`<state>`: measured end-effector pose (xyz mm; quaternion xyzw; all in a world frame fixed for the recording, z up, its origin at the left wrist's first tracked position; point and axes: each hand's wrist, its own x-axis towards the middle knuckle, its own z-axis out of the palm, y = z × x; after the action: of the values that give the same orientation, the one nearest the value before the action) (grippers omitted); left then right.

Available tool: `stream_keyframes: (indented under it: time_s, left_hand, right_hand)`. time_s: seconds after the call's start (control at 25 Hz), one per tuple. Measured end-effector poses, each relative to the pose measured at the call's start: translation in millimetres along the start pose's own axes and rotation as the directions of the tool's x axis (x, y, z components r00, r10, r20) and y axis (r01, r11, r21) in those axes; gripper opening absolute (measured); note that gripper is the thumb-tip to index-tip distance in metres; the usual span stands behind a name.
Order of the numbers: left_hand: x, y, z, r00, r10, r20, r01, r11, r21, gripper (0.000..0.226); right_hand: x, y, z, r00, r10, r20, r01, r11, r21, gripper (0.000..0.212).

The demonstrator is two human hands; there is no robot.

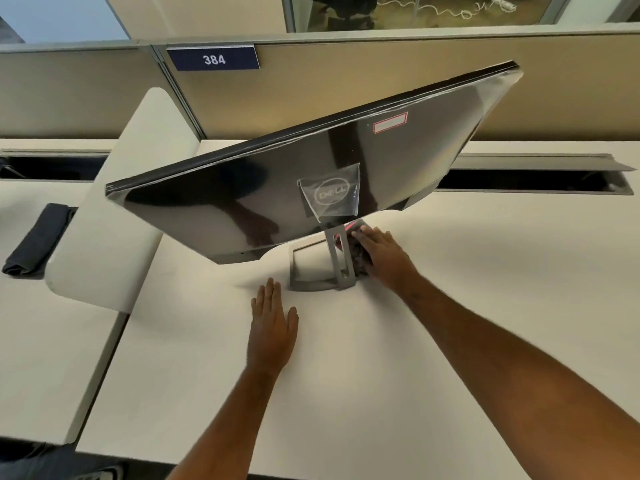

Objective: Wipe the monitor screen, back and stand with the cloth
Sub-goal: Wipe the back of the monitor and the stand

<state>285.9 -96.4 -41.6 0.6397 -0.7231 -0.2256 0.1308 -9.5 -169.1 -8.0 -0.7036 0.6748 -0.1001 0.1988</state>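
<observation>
A black monitor (263, 188) stands on the white desk with its glossy back toward me and its screen hidden. Its grey stand (337, 261) rises from a base at the desk's middle. My right hand (382, 256) presses a dark cloth (360, 252) against the right side of the stand's neck, fingers fairly straight over the cloth. Most of the cloth is hidden under the hand. My left hand (272, 322) lies flat on the desk just left of the stand's base, fingers straight, holding nothing.
A white curved divider panel (114, 202) stands to the monitor's left. A folded dark cloth (36, 239) lies on the neighbouring desk at far left. Cable slots (533, 180) run along the desk's back edge below the tan partition (381, 81).
</observation>
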Motion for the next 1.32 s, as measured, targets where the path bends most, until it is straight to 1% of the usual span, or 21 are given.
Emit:
stream_keyframes:
  time_s: [0.04,0.08,0.2,0.28,0.32,0.4,0.44,0.52,0.64,0.72,0.8,0.84,0.96,1.04,1.16,1.24,1.32]
  left_hand:
    - [3.2,-2.1,6.5,1.0,0.01,-0.003,-0.01,0.999,0.042,0.065]
    - [4.3,-3.4,11.4,1.0,0.021,-0.011,-0.02,0.996,0.087,0.067]
    - [4.6,-3.4,19.0,0.999,0.03,-0.038,-0.024,0.988,0.152,0.073]
    - [4.1,-3.5,20.0,0.998,0.032,-0.051,-0.024,0.988,0.155,0.074]
    - [3.6,-4.3,20.1,0.998,0.032,-0.058,-0.022,0.987,0.161,0.074]
    - [5.5,-5.5,20.7,0.998,0.021,-0.053,-0.012,0.986,0.167,0.074]
    - [6.3,-5.6,20.8,0.999,0.015,-0.049,-0.007,0.986,0.167,0.075]
    - [6.4,-6.8,21.2,0.999,0.006,-0.049,0.003,0.986,0.167,0.075]
    - [6.6,-5.9,21.7,0.999,0.005,-0.048,0.004,0.985,0.174,0.075]
    - [6.3,-5.9,21.6,0.999,-0.001,-0.049,0.01,0.983,0.181,0.075]
    - [6.4,-7.2,21.7,0.999,-0.001,-0.053,0.011,0.984,0.176,0.075]
    - [5.7,-7.5,22.1,0.999,0.0,-0.052,0.009,0.985,0.175,0.075]
    - [6.4,-8.8,22.9,0.998,0.01,-0.059,0.0,0.985,0.171,0.075]
    - [7.0,-9.2,23.8,0.998,0.012,-0.059,-0.002,0.985,0.172,0.075]
    - [7.2,-8.9,23.7,0.998,0.017,-0.064,-0.006,0.986,0.166,0.075]
    - [6.4,-7.3,24.0,0.998,0.015,-0.061,-0.005,0.987,0.161,0.075]
    - [5.2,-7.1,23.6,0.998,0.008,-0.066,0.002,0.987,0.162,0.075]
  right_hand:
    - [0.6,3.0,6.8,1.0,-0.02,0.01,0.02,0.999,-0.04,0.066]
    - [1.5,7.0,11.8,0.999,-0.036,-0.013,0.035,0.997,-0.063,0.065]
    - [10.3,14.4,14.2,0.986,-0.092,-0.142,0.086,0.995,-0.048,0.051]
    - [16.6,10.2,12.7,0.978,-0.066,-0.198,0.065,0.998,-0.012,0.045]
    - [21.1,4.5,10.8,0.979,-0.033,-0.203,0.036,0.999,0.011,0.042]
    - [35.5,-5.2,7.8,0.987,0.022,-0.161,-0.014,0.999,0.047,0.035]
    - [41.5,-9.5,7.2,0.992,0.009,-0.123,-0.003,0.999,0.048,0.031]
    - [50.1,-18.5,7.7,0.997,-0.082,-0.012,0.082,0.995,0.062,0.027]
    - [55.2,-24.4,5.8,0.975,-0.181,0.127,0.167,0.979,0.116,0.028]
    - [58.6,-23.2,-2.5,0.956,-0.259,0.142,0.251,0.966,0.067,0.026]
    - [58.6,-15.5,-10.3,0.95,-0.301,0.087,0.301,0.953,0.015,0.026]
    - [55.4,-9.2,-12.7,0.956,-0.292,0.043,0.293,0.956,-0.014,0.03]
    - [43.4,8.9,-12.2,0.988,-0.142,-0.056,0.135,0.984,-0.115,0.049]
    - [32.1,12.3,-8.9,0.994,-0.058,-0.087,0.046,0.989,-0.139,0.055]
    - [1.5,11.4,-0.3,0.988,0.072,-0.138,-0.082,0.994,-0.072,0.055]
    - [-22.3,11.8,7.0,0.98,0.101,-0.169,-0.109,0.993,-0.038,0.053]
    - [-37.8,6.7,11.8,0.974,0.147,-0.172,-0.139,0.989,0.055,0.049]
